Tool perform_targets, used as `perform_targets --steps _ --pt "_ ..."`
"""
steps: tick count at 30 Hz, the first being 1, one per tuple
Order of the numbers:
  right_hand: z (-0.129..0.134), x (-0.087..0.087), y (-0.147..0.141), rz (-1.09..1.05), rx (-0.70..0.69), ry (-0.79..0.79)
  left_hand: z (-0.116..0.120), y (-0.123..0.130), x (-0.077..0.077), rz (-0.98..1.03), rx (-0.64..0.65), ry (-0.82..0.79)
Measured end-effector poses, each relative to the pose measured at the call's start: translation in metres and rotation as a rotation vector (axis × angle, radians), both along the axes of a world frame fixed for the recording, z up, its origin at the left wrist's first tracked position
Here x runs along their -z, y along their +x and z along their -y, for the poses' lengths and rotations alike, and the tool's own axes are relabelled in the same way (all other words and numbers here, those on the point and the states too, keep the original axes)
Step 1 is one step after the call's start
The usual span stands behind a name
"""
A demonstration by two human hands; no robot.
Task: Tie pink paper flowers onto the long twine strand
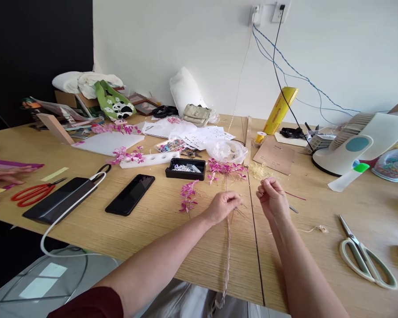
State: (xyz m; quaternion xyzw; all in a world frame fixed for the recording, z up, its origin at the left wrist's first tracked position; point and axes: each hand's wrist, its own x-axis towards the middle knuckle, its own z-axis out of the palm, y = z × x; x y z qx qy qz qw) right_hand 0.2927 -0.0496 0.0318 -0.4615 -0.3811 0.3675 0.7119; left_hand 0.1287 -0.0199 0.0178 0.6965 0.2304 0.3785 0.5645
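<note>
Closed at the fingertips, my left hand [223, 206] is above a braided cord [227, 251] that hangs over the table's front edge. Thin wire-like stems show by its fingers; whether it grips them is hard to tell. My right hand [271, 194] is raised to the right of it with thumb and fingers pinched together; anything between them is too small to make out. Pink flowers [227, 168] with thin stems lie just beyond my left hand, and another pink sprig [188, 195] lies to its left. A dark red strip [295, 195] is beside my right hand.
Scissors [365, 256] lie at the right, near a white fan [348, 141]. A black tray [185, 169], phone [130, 194], black box [61, 201] with a white cable and red-handled snips [33, 193] are leftward. Another person's hand [9, 174] is at far left.
</note>
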Motion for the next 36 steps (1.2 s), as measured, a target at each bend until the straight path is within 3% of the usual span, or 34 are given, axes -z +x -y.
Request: perform_targets --steps 3,6,9,13,17,22,25,32,36 --pt "0.001 -0.003 0.008 0.275 -0.025 -0.146 -0.007 -0.008 -0.009 0.167 -0.278 0.018" --pt "0.001 -0.001 0.008 0.745 -0.079 -0.339 -0.014 -0.015 -0.017 0.251 -0.418 0.043" --pt "0.001 0.005 0.004 1.123 -0.094 -0.450 -0.017 -0.018 -0.023 0.243 -0.464 0.085" --pt "-0.002 0.013 -0.002 1.330 -0.166 -0.447 -0.022 -0.022 -0.029 -0.061 -0.364 0.268" --pt "-0.002 0.013 -0.003 1.359 -0.204 -0.439 -0.030 -0.025 -0.025 -0.393 -0.245 0.533" --pt "-0.001 0.007 0.012 1.258 0.254 -0.270 -0.038 -0.018 -0.019 -0.853 -0.102 0.646" --pt "-0.002 0.007 0.019 1.216 0.351 -0.258 -0.034 -0.010 -0.023 -1.087 -0.013 0.688" --pt "-0.004 0.013 0.024 1.174 0.392 -0.228 -0.029 -0.001 -0.022 -1.169 -0.046 0.659" --pt "-0.004 0.012 0.028 1.117 0.482 -0.177 -0.051 -0.005 -0.043 -1.117 -0.100 0.680"
